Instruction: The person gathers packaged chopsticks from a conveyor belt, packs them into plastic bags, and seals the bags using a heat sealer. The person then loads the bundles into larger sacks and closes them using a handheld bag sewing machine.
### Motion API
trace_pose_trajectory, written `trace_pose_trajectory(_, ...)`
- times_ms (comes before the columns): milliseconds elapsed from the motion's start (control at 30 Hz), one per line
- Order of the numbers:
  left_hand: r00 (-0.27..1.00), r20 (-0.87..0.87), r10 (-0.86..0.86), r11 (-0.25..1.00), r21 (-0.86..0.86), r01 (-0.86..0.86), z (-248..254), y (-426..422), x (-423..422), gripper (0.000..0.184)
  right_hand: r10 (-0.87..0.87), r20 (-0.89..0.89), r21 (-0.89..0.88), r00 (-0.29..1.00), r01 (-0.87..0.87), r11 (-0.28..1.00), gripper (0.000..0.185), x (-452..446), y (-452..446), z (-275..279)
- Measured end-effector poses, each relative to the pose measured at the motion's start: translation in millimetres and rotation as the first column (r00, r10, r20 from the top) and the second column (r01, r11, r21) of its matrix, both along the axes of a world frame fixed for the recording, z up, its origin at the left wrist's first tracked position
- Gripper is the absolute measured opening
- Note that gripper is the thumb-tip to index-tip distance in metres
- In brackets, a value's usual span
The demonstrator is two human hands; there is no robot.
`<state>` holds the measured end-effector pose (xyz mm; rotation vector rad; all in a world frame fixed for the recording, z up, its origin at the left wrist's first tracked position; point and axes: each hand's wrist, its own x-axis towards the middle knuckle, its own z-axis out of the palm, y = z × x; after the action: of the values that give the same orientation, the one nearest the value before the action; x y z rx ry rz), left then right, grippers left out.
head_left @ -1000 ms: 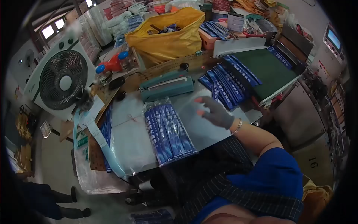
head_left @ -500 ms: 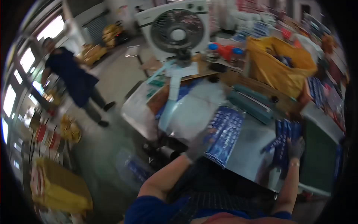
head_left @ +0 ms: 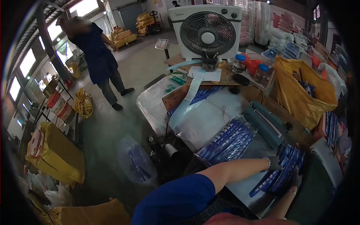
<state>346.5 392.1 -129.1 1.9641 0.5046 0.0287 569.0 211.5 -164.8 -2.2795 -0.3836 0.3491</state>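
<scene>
My left hand (head_left: 275, 163), in a grey glove, has reached across to a loose bundle of slim blue printed packets (head_left: 284, 171). Its fingers press on the left side of the bundle. At the opposite side, my right hand (head_left: 297, 178), also gloved, grips the packets, its fingers partly hidden. One packet sticks out toward the lower left. To the left of the bundle, similar blue packets lie in a clear plastic bag (head_left: 228, 142). Just behind the bundle stands a teal bar-shaped device (head_left: 263, 123), which looks like a bag sealer.
Clear plastic sheets (head_left: 210, 112) cover the table's left part. A white box fan (head_left: 208, 35) and lidded jars (head_left: 238, 64) stand at the back. An open yellow sack (head_left: 303, 93) is at the right. A person (head_left: 93, 56) in dark blue stands on the floor at left.
My left hand has left the bagged packets and moved right to the loose bundle, where my right hand stays. The view has shifted, and the standing person has raised an arm.
</scene>
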Motion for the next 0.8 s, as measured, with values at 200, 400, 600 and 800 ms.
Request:
trace_pose_trajectory(200,0.977,-0.042,0.207,0.96,-0.182,-0.211,14.8,-15.6,16.7,0.111,0.015,0.078,0.053,0.997,-0.019,0.998,0.09,-41.6,22.2,-8.6)
trace_pose_trajectory(400,0.925,0.062,0.374,0.685,-0.691,-0.23,30.8,-46.2,-71.7,0.101,0.428,-0.62,0.717,0.658,0.255,0.649,0.052,-238.5,14.5,62.8)
trace_pose_trajectory(600,0.971,-0.007,0.239,0.966,-0.098,-0.238,29.5,-53.4,-184.2,0.121,0.6,-0.54,0.712,0.59,-0.061,0.7,0.059,-297.7,-60.3,89.1)
trace_pose_trajectory(800,0.968,-0.002,0.251,0.913,-0.332,-0.238,0.5,-35.2,-143.7,0.135,0.538,-0.528,0.673,0.657,-0.062,0.737,0.04,-262.2,5.5,47.5)
